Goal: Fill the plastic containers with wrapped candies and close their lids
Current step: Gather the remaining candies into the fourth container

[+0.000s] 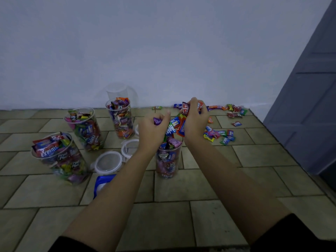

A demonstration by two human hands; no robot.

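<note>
One container (168, 160): nearly full (top open)
Left hand (153, 130): pinches purple candy (157, 120)
Right hand (195, 122): grips several candies (186, 109)

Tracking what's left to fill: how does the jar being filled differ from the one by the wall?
The jar being filled is heaped with candies; the jar by the wall is empty. The first stands alone; the second is half hidden behind a full jar. Both are clear, upright, lidless.

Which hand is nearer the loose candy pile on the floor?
Right. The right hand, gripping candies, is just left of the loose candy pile; the left hand, pinching a purple candy, is farther left, across the container.
</note>
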